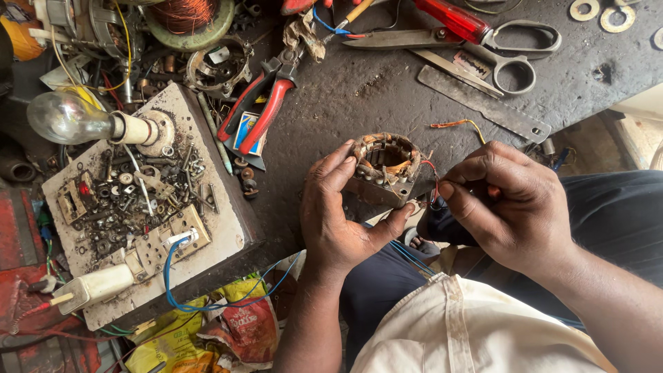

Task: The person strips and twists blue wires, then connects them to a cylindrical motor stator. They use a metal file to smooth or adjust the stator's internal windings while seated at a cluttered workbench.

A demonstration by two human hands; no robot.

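My left hand (340, 214) grips a small motor stator (384, 168), a rusty metal ring with copper windings, thumb under its near side and fingers over its left rim. My right hand (507, 207) is closed just to the stator's right, pinching a thin red wire (434, 181) that runs from the winding. An orange and yellow wire (461, 124) sticks out beyond the stator over the dark workbench (387, 83). Blue wires (409, 254) hang below the stator across my lap.
Red-handled pliers (259, 107), scissors (504, 48), a red-handled screwdriver (452, 19) and a flat metal blade (483, 103) lie on the bench. At left, a white board (221, 214) holds screws, a bulb (76, 119) and a blue wire. Copper coil (185, 15) at top.
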